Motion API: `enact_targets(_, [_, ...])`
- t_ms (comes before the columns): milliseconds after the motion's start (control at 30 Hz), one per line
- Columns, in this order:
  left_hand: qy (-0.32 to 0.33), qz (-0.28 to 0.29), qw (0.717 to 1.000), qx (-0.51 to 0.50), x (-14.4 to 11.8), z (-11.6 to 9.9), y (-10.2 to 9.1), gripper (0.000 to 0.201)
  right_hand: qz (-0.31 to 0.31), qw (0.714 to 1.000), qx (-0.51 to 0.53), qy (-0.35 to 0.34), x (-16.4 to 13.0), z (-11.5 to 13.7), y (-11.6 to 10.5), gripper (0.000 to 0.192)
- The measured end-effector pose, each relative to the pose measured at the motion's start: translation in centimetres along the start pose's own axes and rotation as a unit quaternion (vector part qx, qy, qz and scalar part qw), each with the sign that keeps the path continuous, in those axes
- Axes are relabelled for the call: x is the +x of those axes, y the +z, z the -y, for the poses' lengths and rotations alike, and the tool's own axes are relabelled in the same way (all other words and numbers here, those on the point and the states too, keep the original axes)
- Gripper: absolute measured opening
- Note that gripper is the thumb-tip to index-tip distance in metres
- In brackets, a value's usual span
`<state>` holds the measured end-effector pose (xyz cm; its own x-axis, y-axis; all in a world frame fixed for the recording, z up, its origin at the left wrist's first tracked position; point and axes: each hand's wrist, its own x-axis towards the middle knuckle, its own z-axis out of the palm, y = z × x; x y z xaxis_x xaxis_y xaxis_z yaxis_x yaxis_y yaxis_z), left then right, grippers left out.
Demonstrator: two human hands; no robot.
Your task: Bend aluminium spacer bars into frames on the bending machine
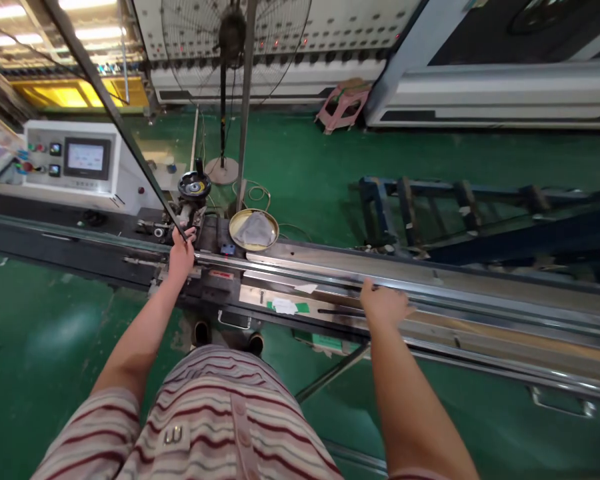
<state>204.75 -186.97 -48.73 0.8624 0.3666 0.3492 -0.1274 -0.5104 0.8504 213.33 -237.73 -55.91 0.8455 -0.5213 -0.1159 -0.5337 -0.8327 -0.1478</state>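
Note:
My left hand is closed around the lower end of a long thin dark strip, which slants up to the upper left. It is just in front of a machine head with a black handwheel. Farther right, my right hand curls over a long shiny metal strip lying along the machine bed; its fingertips are partly hidden. Between the hands, white paper scraps and a piece of green tape lie on the bed. A round dish with a grey cloth stands behind the bed.
A control panel with a screen stands at the left. An upright metal bar rises behind the dish, beside a standing fan. Beyond are a pink stool and a blue metal rack on the green floor.

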Motion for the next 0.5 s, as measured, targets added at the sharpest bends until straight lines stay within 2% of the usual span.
enact_targets(133, [0.007,-0.025,0.999,0.026,2.4,4.8,-9.0,0.053,-0.006,0.999,-0.029,-0.045,-6.3,7.8,2.0,0.064])
enact_targets(233, [0.007,-0.036,0.998,0.047,4.6,8.0,-14.4,0.052,-0.006,0.995,-0.057,-0.08,-10.5,12.5,2.8,0.064])
enact_targets(367, [-0.006,-0.044,0.997,0.057,7.6,11.0,-19.3,0.052,-0.004,0.988,-0.063,-0.137,-14.3,16.2,2.7,0.062])
enact_targets(500, [-0.056,-0.064,0.989,0.117,9.7,11.0,-23.5,0.049,0.019,0.969,-0.003,-0.248,-17.0,18.0,2.5,0.052])
